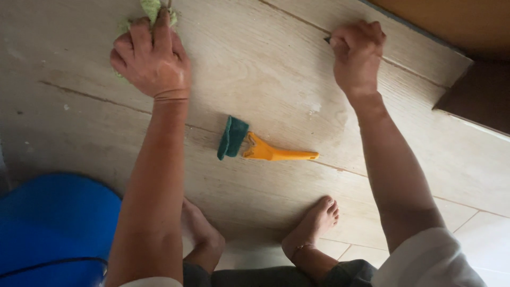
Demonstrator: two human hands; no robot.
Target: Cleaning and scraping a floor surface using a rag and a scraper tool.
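1. On the pale wood-grain floor (265, 69), the person squats barefoot, both arms stretched forward and the hands well apart.
2. Left hand (151, 56): fingers curled down over a green cloth (151, 8), pressing it flat to the floor. Only the cloth's far edge shows past the fingertips.
3. Right hand (357, 53): clenched in a fist on a floor seam. A small dark tip shows at the thumb side; what it grips cannot be told.
4. Between the arms, nearer the body than either hand, lies a scraper (276, 153) with an orange handle, untouched.
5. Scraper axis: roughly across the view, handle end toward the right arm, head toward the left.
6. A dark green pad (232, 137) touches the scraper's head.
7. A blue tub (53, 228) sits beside the left elbow.
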